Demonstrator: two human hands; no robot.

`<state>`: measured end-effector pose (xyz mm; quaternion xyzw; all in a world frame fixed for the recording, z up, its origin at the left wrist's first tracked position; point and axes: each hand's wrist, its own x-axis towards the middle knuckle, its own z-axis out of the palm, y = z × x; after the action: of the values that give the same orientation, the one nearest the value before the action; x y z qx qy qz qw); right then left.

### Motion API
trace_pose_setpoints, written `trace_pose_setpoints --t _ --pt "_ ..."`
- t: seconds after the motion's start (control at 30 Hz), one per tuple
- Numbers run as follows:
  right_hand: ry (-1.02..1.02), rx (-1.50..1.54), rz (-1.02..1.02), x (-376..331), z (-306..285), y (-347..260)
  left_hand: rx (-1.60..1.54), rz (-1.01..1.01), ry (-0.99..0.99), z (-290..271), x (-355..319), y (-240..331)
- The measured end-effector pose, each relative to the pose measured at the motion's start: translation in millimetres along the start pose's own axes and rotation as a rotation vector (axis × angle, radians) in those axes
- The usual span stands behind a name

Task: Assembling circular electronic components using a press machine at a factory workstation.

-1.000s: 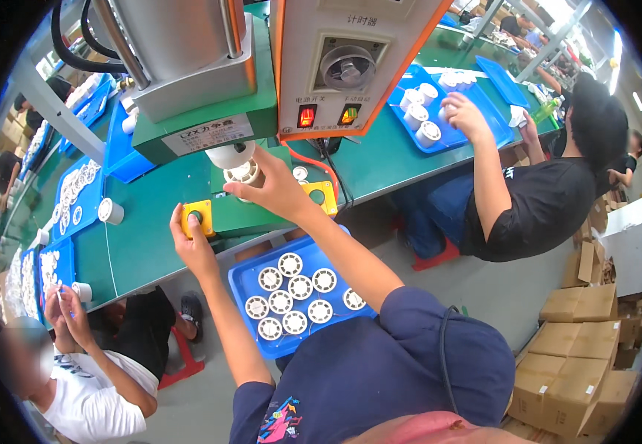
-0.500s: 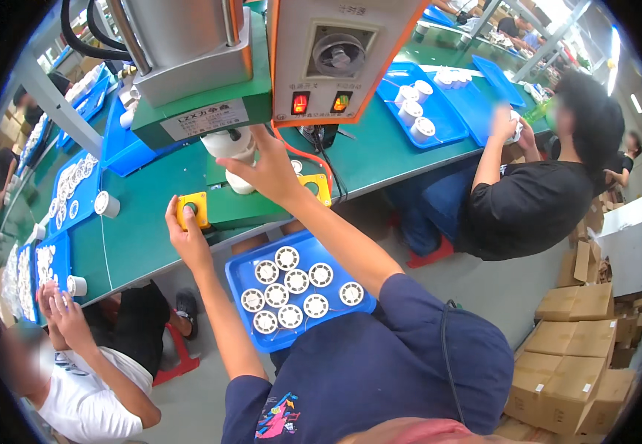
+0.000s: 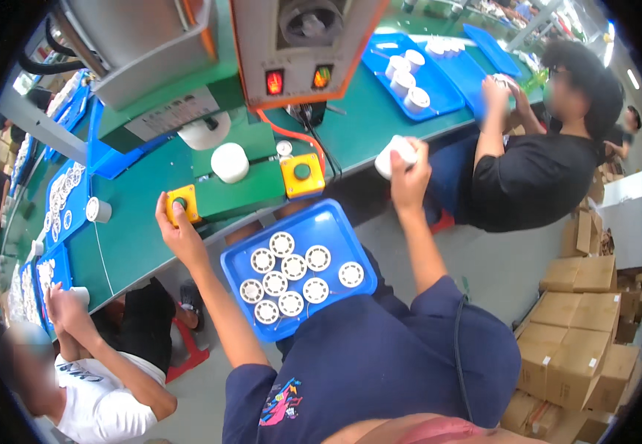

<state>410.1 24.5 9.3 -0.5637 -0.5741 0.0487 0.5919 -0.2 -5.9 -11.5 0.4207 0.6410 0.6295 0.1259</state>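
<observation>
In my right hand (image 3: 412, 177) is a white cylindrical plastic housing (image 3: 389, 157), gripped between thumb and fingers and held tilted off the table's front edge. My left hand (image 3: 179, 228) is at the left yellow push-button box (image 3: 191, 211), thumb by its green button and fingers around its left side. Between that box and the right yellow push-button box (image 3: 302, 186) lies the press's green base (image 3: 251, 194). A white round block (image 3: 230, 161) stands on it, below the white disc (image 3: 206, 129) of the press head.
A blue tray (image 3: 336, 214) with several round white slotted parts lies close to my body. The control box (image 3: 295, 66) has lit switches. Another blue tray (image 3: 447, 100) holds white housings. Co-workers sit left and right; cardboard boxes (image 3: 569, 348) are stacked at right.
My right hand has drawn the white housing out from under the press head and carried it right, clear of the press. The left hand stays at its button box.
</observation>
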Motion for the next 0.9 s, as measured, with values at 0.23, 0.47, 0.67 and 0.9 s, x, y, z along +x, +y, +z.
trace_pose_setpoints --t 0.23,0.47,0.67,0.9 --pt "0.055 -0.204 0.104 65.6 6.2 49.1 -0.007 -0.004 -0.008 0.0 4.4 2.4" --pt "0.177 -0.324 0.108 107.7 7.3 84.9 0.001 0.022 -0.005 5.9 -0.1 1.2" --pt "-0.017 -0.577 0.067 126.5 23.0 123.4 -0.034 0.022 -0.011 -4.9 3.9 -5.4" --pt "0.049 -0.523 -0.014 94.1 26.5 115.0 0.033 0.010 -0.009 1.8 6.1 -1.4"
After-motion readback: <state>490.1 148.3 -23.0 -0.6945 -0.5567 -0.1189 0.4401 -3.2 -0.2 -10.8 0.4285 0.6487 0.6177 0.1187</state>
